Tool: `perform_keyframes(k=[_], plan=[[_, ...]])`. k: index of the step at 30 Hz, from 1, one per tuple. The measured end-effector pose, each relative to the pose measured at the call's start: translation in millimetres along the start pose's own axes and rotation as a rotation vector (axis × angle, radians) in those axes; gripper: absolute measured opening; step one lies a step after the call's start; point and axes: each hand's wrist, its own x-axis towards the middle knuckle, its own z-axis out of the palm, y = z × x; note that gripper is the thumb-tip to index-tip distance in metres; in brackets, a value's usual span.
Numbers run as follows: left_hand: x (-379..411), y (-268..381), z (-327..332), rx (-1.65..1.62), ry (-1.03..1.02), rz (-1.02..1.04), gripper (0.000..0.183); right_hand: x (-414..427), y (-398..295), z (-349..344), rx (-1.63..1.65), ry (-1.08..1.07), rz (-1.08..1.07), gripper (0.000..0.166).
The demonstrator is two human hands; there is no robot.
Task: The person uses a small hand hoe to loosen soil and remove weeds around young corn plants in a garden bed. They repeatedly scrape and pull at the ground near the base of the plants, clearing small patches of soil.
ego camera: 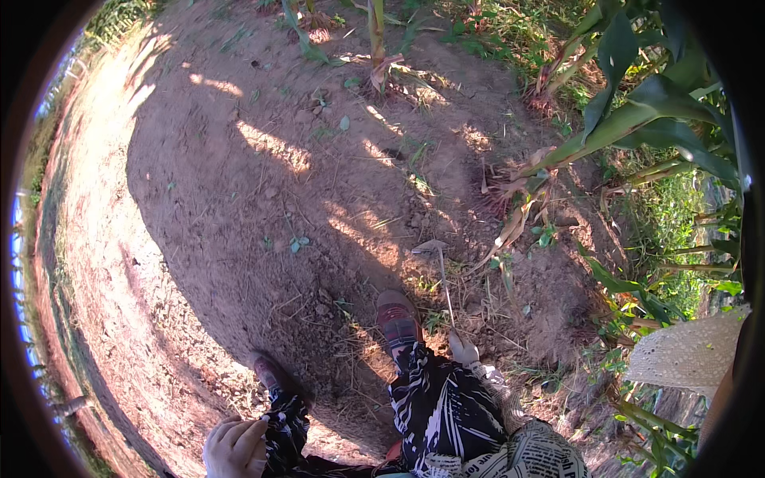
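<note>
My right hand (464, 348), in a pale glove, is closed on the near end of a hand hoe (444, 281) with a thin handle. The hoe's flat metal blade (430, 245) lies at the soil, left of the base of a maize stalk. My left hand (236, 445), also in a pale glove, is at the bottom edge beside my patterned trouser leg; its fingers are bent, and whether it holds anything is hidden.
Maize plants (627, 122) with brown dry lower leaves stand on the right, and another maize stalk (376, 36) at the top. Small weeds (299, 243) and dry straw dot the soil. My shoes (397, 316) stand on the ground between my hands. Green undergrowth lines the right side.
</note>
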Motion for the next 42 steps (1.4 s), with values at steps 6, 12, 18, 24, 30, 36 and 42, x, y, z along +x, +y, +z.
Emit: perform_keyframes(k=[6,12,18,24,30,36,42], plan=[[-0.2,-0.7,-0.4,-0.011,0.039,0.008,0.028,35.4,-57.4,2.1,0.148,0.066,-0.021,0.054],[2.0,0.6,-0.7,-0.008,0.027,-0.003,0.028,122.6,-117.1,8.0,0.094,0.135,-0.041,0.064],[-1.0,0.4,-4.9,0.011,0.013,-0.035,0.028,76.6,-29.4,21.5,-0.106,0.148,-0.059,0.051],[-0.6,-3.0,-1.0,0.011,-0.018,-0.015,0.029,-31.1,50.2,-30.0,-0.183,0.037,-0.014,0.051],[-0.6,-5.2,1.5,0.034,0.001,0.0,0.03,1.1,-33.5,-34.5,-0.228,0.182,-0.038,0.048],[5.1,-5.6,0.8,0.004,0.02,0.002,0.029,130.1,-172.9,-23.6,0.129,0.314,-0.449,0.045],[3.9,-7.5,1.0,-0.014,0.004,-0.032,0.027,171.8,-287.2,-21.1,-0.013,0.385,-0.451,0.047]])
